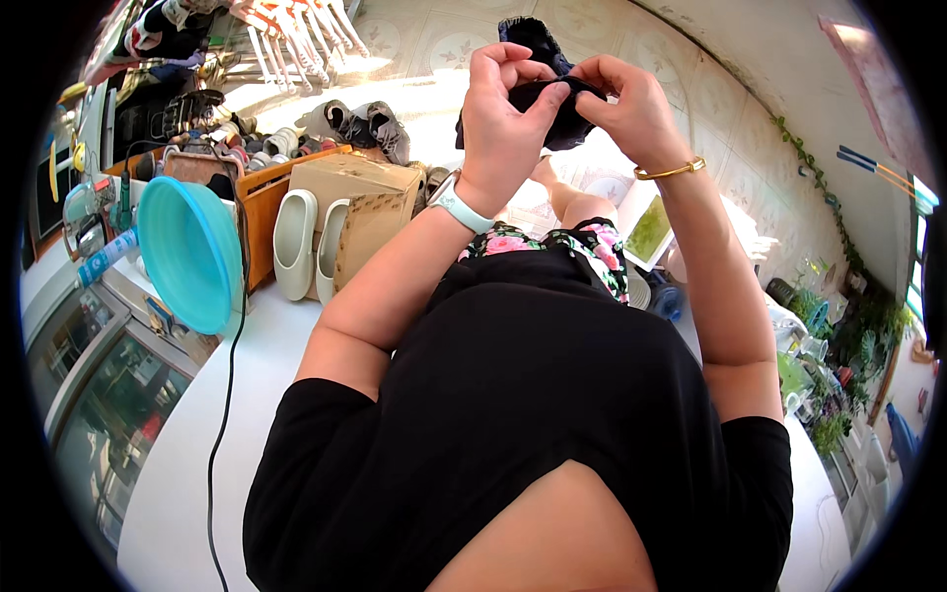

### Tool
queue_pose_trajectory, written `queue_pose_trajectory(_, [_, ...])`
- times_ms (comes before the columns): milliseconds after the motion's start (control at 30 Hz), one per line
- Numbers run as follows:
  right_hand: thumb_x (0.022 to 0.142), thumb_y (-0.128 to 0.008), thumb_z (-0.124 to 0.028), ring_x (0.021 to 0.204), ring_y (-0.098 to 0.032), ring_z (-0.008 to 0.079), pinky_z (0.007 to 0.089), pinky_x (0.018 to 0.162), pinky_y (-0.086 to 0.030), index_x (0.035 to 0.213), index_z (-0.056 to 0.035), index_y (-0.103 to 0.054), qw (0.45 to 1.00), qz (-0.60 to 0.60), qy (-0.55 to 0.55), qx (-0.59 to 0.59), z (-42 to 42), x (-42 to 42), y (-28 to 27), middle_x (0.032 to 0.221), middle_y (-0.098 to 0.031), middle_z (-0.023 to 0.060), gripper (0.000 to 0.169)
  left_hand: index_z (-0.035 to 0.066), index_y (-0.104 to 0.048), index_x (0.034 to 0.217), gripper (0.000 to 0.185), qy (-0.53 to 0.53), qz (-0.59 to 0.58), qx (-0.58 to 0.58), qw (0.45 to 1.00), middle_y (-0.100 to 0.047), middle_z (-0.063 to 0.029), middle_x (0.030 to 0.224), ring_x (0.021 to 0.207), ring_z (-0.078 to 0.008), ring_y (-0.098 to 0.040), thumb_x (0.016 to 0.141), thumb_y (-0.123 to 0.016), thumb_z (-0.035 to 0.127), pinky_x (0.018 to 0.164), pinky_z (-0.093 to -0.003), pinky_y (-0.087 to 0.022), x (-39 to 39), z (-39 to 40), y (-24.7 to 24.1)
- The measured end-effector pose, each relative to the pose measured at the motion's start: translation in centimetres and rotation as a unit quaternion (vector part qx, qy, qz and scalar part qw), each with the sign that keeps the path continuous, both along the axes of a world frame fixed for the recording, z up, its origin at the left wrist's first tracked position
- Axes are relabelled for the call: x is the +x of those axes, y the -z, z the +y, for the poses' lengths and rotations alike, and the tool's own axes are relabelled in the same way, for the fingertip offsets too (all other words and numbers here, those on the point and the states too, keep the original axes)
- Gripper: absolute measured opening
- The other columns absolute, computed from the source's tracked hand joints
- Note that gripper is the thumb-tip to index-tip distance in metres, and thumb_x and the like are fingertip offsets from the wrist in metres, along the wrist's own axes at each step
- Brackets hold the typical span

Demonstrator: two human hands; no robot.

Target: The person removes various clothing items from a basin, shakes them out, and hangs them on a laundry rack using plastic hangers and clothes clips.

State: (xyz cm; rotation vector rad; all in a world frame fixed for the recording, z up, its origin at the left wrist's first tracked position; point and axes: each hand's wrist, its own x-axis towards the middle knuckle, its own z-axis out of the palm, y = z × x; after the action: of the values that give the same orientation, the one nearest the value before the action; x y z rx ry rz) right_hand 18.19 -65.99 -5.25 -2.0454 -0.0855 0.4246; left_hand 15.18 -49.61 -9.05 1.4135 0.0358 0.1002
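Note:
A dark piece of cloth [571, 127], perhaps a small garment, is held up between my two hands in front of my body. One part with a gathered edge stands up beyond my fingers, and the rest hangs below them. My left hand [501, 118], with a pale-banded watch at the wrist, pinches the cloth between thumb and fingers. Close beside it my right hand [630, 111] grips the same cloth with thumb and bent forefinger. A gold bracelet circles my right wrist. The folds hide some of the fingertips.
To the left are a turquoise basin [189, 255], a cardboard box [362, 177], pale slip-on shoes [294, 244] and a black cable [222, 436]. Several shoes [366, 126] stand farther off near a rack with white legs [296, 37]. Potted plants [862, 333] line the right side.

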Motion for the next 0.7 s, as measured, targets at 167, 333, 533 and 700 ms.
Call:
queue_pose_trajectory(167, [0.08, -0.064, -0.012, 0.087, -0.068, 0.02, 0.0333, 0.08, -0.053, 0.102, 0.004, -0.067, 0.999, 0.006, -0.035, -0.004, 0.7, 1.5, 1.7, 0.091, -0.073, 0.0133, 0.027, -0.001, -0.041, 0.117, 0.045, 0.0, 0.002, 0.038, 0.999, -0.067, -0.0098, 0.093, 0.087, -0.0125, -0.063, 0.085, -0.074, -0.002, 0.083, -0.0244, -0.051, 0.4, 1.2, 1.1])
queue_pose_trajectory(333, [0.08, -0.064, -0.013, 0.083, -0.068, 0.0207, 0.0341, 0.077, -0.053, 0.101, 0.0035, -0.067, 0.993, 0.04, -0.102, -0.033, 0.8, 2.7, 2.0, 0.09, -0.072, 0.0132, 0.027, -0.001, -0.044, 0.118, 0.044, 0.022, 0.069, 0.056, 0.996, -0.068, -0.0089, 0.092, 0.087, -0.0112, -0.063, 0.086, -0.074, 0.001, 0.082, -0.0249, -0.051, 0.8, 2.3, 2.0])
queue_pose_trajectory(533, [0.083, -0.061, -0.005, 0.074, -0.059, 0.0085, 0.0262, 0.068, -0.05, 0.097, 0.0042, -0.068, 0.984, 0.141, -0.105, 0.013, 0.3, 3.6, 3.1, 0.08, -0.068, 0.004, 0.018, -0.001, -0.052, 0.113, 0.035, 0.077, 0.11, -0.018, 0.991, -0.068, -0.0081, 0.094, 0.087, -0.011, -0.063, 0.086, -0.074, 0.002, 0.082, -0.0257, -0.052, 1.3, 2.7, 4.1])
queue_pose_trajectory(700, [0.085, -0.06, -0.003, 0.074, -0.058, 0.0059, 0.0236, 0.067, -0.049, 0.096, 0.0049, -0.068, 0.984, 0.149, -0.097, 0.01, -0.7, 4.1, 5.1, 0.081, -0.066, 0.0017, 0.016, 0.001, -0.062, 0.1, 0.019, 0.14, 0.082, 0.079, 0.984, -0.071, -0.0079, 0.094, 0.092, -0.0167, -0.07, 0.086, -0.073, 0.007, 0.084, -0.0297, -0.054, 1.7, 3.2, 3.8])
